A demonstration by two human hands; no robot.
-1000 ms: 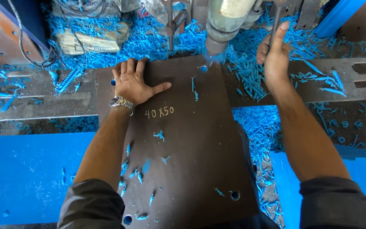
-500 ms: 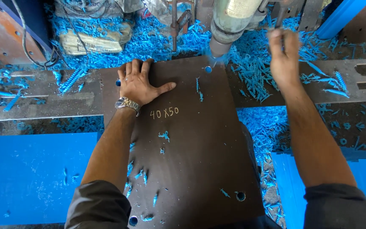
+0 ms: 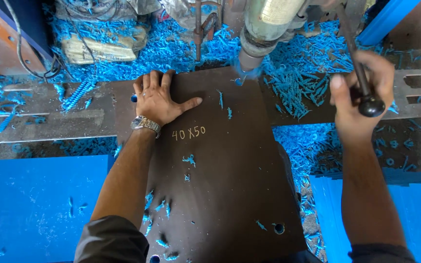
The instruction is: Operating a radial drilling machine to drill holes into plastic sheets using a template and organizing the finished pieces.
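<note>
A dark brown plate [image 3: 230, 185] with chalk marks and a few drilled holes lies on the drill press table. My left hand [image 3: 159, 100] rests flat on its far left corner, fingers spread, a metal watch on the wrist. The drill spindle [image 3: 261, 34] hangs over the plate's far edge, its tip among blue chips. My right hand [image 3: 356, 97] grips the black-knobbed feed lever [image 3: 369, 102] at the right of the machine.
Blue plastic shavings [image 3: 298, 83] cover the machine table and the floor around it. Blue sheets lie at the lower left [image 3: 30, 209] and stacked at the lower right [image 3: 395, 209]. A grey steel table bar [image 3: 35, 117] runs across under the plate.
My right hand has come down from high beside the spindle and taken hold of the lever knob, pulling it toward me. My left hand stays flat on the plate.
</note>
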